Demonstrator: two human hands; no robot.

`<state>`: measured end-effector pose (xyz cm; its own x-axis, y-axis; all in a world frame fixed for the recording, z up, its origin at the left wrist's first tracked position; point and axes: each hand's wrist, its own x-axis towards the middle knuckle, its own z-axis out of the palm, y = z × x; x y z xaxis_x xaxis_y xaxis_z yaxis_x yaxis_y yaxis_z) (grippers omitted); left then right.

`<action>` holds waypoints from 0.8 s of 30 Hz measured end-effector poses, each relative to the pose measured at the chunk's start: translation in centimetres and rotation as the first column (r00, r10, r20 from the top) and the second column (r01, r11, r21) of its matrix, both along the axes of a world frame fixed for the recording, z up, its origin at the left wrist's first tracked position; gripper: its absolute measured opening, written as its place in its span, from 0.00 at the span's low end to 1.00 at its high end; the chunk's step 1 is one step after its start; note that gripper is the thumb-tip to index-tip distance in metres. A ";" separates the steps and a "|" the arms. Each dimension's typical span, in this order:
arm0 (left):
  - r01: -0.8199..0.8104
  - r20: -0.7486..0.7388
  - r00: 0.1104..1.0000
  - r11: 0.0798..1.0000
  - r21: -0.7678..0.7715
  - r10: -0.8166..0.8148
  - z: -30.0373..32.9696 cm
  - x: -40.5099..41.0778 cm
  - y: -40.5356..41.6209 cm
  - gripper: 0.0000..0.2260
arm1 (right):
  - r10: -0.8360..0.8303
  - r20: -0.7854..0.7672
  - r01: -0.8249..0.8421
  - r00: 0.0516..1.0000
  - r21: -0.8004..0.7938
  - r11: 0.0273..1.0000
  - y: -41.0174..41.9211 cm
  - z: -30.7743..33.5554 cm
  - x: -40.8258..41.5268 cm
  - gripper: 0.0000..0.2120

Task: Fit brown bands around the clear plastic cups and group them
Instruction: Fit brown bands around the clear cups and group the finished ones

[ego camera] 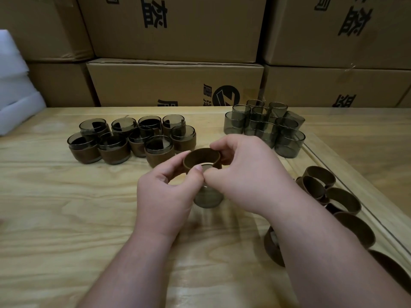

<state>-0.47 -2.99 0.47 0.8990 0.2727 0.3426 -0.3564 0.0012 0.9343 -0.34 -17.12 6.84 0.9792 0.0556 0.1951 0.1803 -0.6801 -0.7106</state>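
Note:
A brown band (201,155) is held up over the middle of the table, pinched on its left side by my left hand (165,194) and on its right side by my right hand (249,174). Under both hands a clear smoky cup (208,197) is partly visible, just below the band. A group of several banded cups (131,140) stands at the back left. Several bare clear cups (266,126) cluster at the back right. Loose brown bands (329,190) lie in a row along the right side of the table.
The wooden table (66,207) has a raised strip near its right edge. Stacked cardboard boxes (173,83) close off the back. White foam (15,85) sits at the far left.

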 end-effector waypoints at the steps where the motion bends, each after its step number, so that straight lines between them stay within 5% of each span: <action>1: 0.006 -0.011 1.000 1.000 0.021 -0.006 0.0 0.0 -0.1 0.13 | -0.020 -0.004 0.019 1.000 -0.013 1.000 0.1 -0.2 0.1 0.20; 11: 0.077 -0.130 0.990 0.991 0.105 -0.063 -0.6 0.3 -0.2 0.15 | -0.081 -0.078 0.082 0.994 0.013 0.997 -0.2 -1.3 0.9 0.19; 19: 0.139 -0.186 0.978 0.968 0.210 -0.100 0.1 0.1 0.0 0.18 | -0.114 -0.194 0.155 0.974 0.213 0.965 -0.6 -1.9 1.4 0.15; 24: 0.225 -0.256 0.951 0.957 0.182 -0.174 -0.2 0.2 0.2 0.15 | -0.094 -0.263 0.150 0.960 0.202 0.968 -0.8 -2.1 1.8 0.22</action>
